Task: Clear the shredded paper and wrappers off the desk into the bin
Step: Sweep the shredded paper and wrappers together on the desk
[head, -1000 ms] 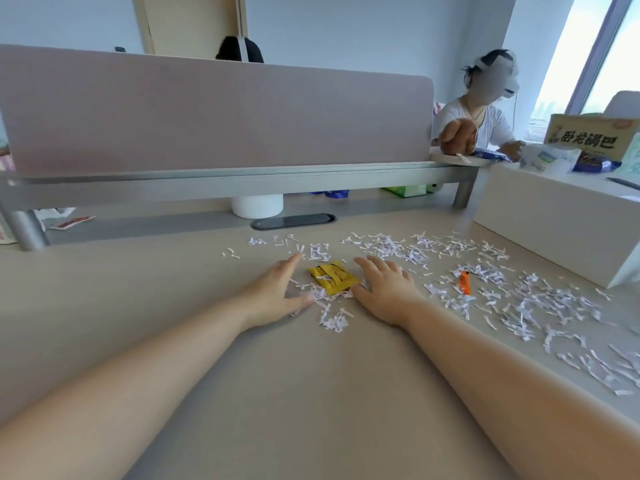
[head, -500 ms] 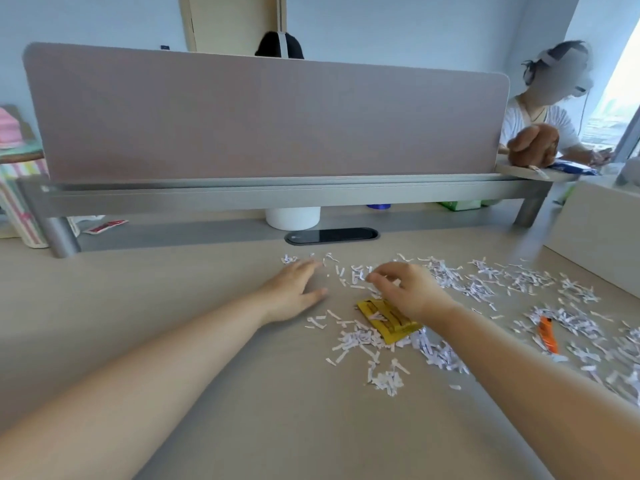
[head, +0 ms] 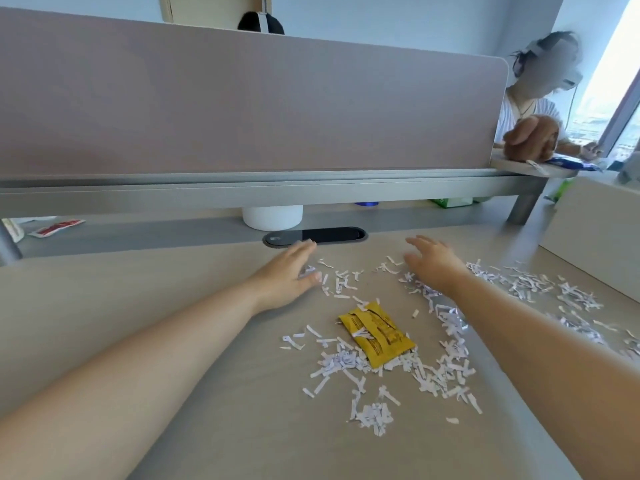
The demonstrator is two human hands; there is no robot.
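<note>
White shredded paper (head: 349, 362) lies scattered over the middle of the worktop (head: 145, 341), thickest toward the near edge and trailing away to the right edge. A yellow wrapper (head: 377, 332) lies flat among the shreds, with a few strips on top of it. Both hands reach toward the far edge, palms down. The left hand (head: 287, 277) has its fingers spread flat and holds nothing; its thumb touches a few strips. The right hand (head: 433, 261) hovers with fingers loosely open, also holding nothing, over shreds it partly hides. The left half of the worktop is bare, open room. A black cable slot (head: 329, 234) sits at the far edge under a divider panel (head: 242, 105). A white box (head: 595, 233) crowds the far right corner. No bin is in view.
</note>
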